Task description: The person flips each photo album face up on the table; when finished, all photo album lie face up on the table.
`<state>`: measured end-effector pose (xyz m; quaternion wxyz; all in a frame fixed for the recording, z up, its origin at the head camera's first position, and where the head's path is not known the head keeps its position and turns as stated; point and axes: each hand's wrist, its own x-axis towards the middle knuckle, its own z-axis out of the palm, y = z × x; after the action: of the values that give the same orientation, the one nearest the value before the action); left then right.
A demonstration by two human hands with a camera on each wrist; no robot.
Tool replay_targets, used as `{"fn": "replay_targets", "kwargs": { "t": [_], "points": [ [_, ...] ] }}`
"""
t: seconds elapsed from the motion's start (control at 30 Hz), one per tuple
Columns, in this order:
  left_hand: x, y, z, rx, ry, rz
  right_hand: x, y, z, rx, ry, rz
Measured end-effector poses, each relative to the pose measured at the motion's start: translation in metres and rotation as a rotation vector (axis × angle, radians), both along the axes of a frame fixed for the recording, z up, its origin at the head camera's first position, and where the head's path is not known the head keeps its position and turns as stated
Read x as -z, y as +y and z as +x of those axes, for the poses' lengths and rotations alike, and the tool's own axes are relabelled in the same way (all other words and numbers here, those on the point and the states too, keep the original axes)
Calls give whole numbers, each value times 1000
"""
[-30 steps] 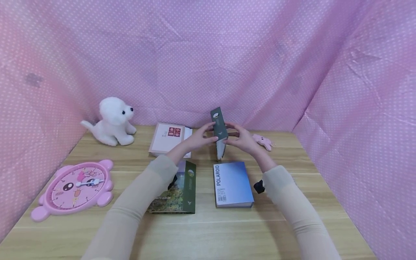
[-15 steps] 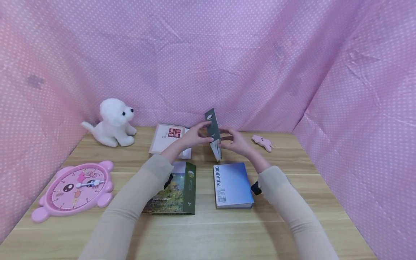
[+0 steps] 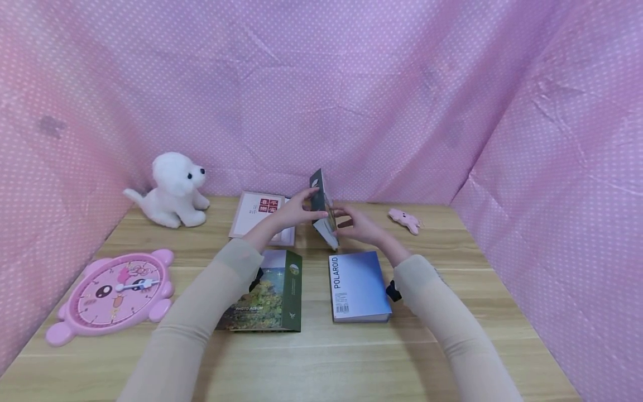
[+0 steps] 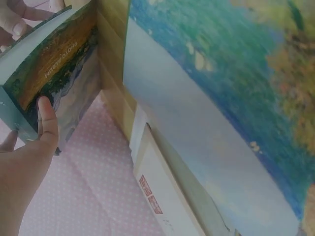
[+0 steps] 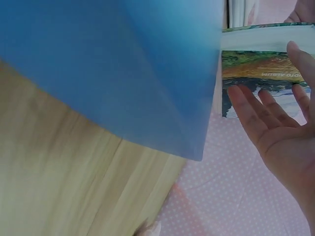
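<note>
A small photo album (image 3: 325,223) with a dark green spine stands tilted above the back middle of the table, its spine up and leaning left. At its left side, my left hand (image 3: 293,214) grips it near the spine; one finger lies on the painted cover (image 4: 64,83) in the left wrist view. My right hand (image 3: 363,226) is at the other side. In the right wrist view its fairly straight fingers (image 5: 246,105) touch the landscape cover, and the thumb lies by the white page edges (image 5: 266,38). Part of the album is hidden behind the hands.
A larger photo album (image 3: 266,301) and a blue POLAROID album (image 3: 360,287) lie in front. Behind the left forearm is a white album (image 3: 251,215) with red characters. A pink clock (image 3: 115,296), white plush dog (image 3: 176,190) and small pink toy (image 3: 404,220) stand around.
The small album has moved slightly left and tilted further, its spine going left. Both hands have shifted left with it. The other objects stay where they were.
</note>
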<state>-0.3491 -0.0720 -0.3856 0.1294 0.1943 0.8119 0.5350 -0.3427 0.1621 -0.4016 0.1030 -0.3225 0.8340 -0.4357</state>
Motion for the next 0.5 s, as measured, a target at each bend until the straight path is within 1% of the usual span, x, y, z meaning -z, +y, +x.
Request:
{"fn": "replay_targets", "kwargs": {
  "t": [0.07, 0.2, 0.3, 0.4, 0.5],
  "points": [
    [1, -2, 0, 1, -11, 3, 1, 0, -1, 9, -17, 34],
    [1, -5, 3, 27, -27, -6, 3, 2, -2, 23, -45, 101],
    [1, -8, 5, 63, -39, -32, 5, 4, -3, 21, -44, 145],
    [4, -10, 6, 82, -58, -43, 7, 6, -4, 12, -50, 161],
    [9, -10, 6, 88, -81, -23, 9, 8, -4, 1, -74, 156]
  ]
}}
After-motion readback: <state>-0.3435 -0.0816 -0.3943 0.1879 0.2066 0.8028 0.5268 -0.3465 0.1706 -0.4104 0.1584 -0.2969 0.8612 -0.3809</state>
